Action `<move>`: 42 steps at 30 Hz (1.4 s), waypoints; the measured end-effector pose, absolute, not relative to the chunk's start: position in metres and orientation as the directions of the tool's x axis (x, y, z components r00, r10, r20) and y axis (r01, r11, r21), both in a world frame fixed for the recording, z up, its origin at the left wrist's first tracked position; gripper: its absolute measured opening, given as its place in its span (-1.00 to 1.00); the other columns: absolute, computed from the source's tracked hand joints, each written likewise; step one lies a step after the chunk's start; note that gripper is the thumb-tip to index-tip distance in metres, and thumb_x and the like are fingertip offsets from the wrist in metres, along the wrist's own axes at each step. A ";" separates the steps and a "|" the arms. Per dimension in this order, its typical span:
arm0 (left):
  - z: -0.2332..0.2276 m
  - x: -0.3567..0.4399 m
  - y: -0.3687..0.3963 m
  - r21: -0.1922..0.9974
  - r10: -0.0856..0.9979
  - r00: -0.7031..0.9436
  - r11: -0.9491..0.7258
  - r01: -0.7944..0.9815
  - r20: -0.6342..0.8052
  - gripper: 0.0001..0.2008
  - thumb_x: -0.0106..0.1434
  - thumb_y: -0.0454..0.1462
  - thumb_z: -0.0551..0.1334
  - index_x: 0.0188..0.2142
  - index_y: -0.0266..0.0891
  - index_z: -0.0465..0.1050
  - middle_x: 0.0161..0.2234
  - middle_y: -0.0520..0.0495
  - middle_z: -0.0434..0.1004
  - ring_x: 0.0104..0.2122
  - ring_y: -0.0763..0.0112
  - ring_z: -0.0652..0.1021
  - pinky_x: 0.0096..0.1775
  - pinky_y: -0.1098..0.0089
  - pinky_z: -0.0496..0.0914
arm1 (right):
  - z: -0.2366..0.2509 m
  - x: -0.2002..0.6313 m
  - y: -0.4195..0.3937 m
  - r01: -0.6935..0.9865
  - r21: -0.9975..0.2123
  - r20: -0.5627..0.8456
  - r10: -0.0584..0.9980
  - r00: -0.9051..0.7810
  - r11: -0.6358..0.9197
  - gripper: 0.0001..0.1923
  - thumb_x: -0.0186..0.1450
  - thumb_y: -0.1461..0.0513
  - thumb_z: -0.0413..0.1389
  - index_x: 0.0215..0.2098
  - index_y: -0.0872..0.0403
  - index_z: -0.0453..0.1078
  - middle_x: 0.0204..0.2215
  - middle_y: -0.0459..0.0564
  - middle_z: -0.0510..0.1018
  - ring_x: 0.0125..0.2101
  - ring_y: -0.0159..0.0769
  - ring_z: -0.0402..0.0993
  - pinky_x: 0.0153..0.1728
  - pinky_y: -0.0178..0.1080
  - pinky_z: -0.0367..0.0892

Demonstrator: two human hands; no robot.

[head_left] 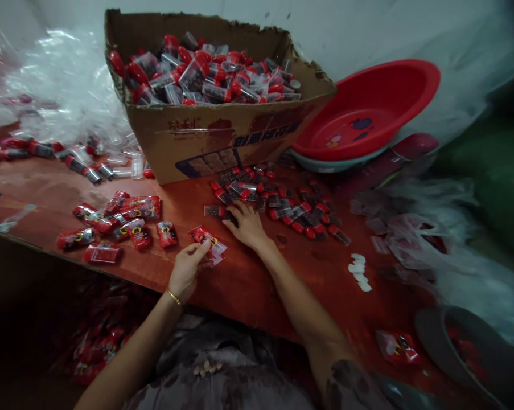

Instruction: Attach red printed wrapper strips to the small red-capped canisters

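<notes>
Red counter (248, 285) — left hand (187, 272) fingers pinch a packet (206, 242); right hand (245, 223) lies spread on small tubes (278, 205) beside the box (214, 136).

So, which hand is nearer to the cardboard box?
Right. The right hand rests on the table just below the cardboard box; the left hand is lower, holding a red packet.

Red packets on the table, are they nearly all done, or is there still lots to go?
Some look done: a cluster of filled red packets lies at the left. In hand: the left hand holds one packet, and the right hand touches a loose tube from the pile of red-capped tubes. Plenty seems left: the cardboard box is heaped with tubes.
</notes>
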State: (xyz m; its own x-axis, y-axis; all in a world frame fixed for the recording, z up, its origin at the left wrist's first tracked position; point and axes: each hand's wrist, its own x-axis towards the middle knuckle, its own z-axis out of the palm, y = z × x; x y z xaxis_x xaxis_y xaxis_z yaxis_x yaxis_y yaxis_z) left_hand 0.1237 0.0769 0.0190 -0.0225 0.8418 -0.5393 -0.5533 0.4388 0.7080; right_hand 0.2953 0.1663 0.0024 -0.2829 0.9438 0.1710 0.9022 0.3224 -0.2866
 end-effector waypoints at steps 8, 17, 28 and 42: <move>0.016 0.129 0.073 0.641 0.815 0.093 0.515 -0.569 -0.572 -0.62 -0.18 -0.11 0.44 -0.43 -0.31 0.45 -0.49 -0.03 0.55 -0.50 0.48 0.51 -0.45 0.48 0.37 | -0.027 0.357 0.089 0.796 -0.370 0.266 0.876 -0.402 0.478 -0.51 0.13 0.31 -0.07 0.04 0.11 0.28 0.17 0.15 0.24 0.21 -0.10 0.05 0.13 0.12 0.01; 0.019 0.145 0.064 0.640 0.790 0.093 0.554 -0.533 -0.606 -0.56 -0.30 -0.07 0.47 -0.49 -0.30 0.44 -0.53 0.00 0.53 -0.54 0.49 0.50 -0.47 0.48 0.34 | -0.037 0.355 0.039 0.982 -0.145 0.434 0.900 -0.048 0.122 -0.61 0.26 0.06 0.04 -0.04 0.11 0.37 -0.15 0.15 0.51 -0.15 -0.10 0.32 -0.15 -0.11 0.17; 0.025 0.147 0.051 0.638 0.789 0.155 0.581 -0.506 -0.595 -0.62 -0.21 -0.09 0.45 -0.47 -0.29 0.46 -0.52 -0.01 0.53 -0.54 0.50 0.49 -0.48 0.49 0.35 | -0.016 0.352 0.037 0.800 -0.596 0.258 0.959 0.117 0.063 -0.68 0.34 0.14 -0.14 -0.24 0.13 0.38 -0.48 0.06 0.56 -0.51 -0.27 0.44 -0.34 -0.20 0.28; 0.024 0.157 0.044 0.760 0.834 0.155 0.548 -0.350 -0.529 -0.54 -0.32 -0.03 0.46 -0.53 -0.34 0.48 -0.57 0.00 0.51 -0.55 0.50 0.49 -0.47 0.50 0.32 | 0.028 0.328 -0.012 0.498 -0.854 0.137 0.989 -0.062 0.150 -0.71 0.33 0.15 -0.12 -0.38 0.09 0.37 -0.63 -0.12 0.43 -0.60 -0.42 0.38 -0.53 -0.39 0.23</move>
State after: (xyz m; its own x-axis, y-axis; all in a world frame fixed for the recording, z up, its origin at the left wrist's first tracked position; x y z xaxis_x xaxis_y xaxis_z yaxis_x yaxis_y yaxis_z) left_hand 0.1573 0.0439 0.0242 0.1552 0.8340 -0.5295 -0.3505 0.5476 0.7598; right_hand 0.3284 -0.0123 0.0284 -0.0623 0.9886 0.1370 0.4982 0.1498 -0.8540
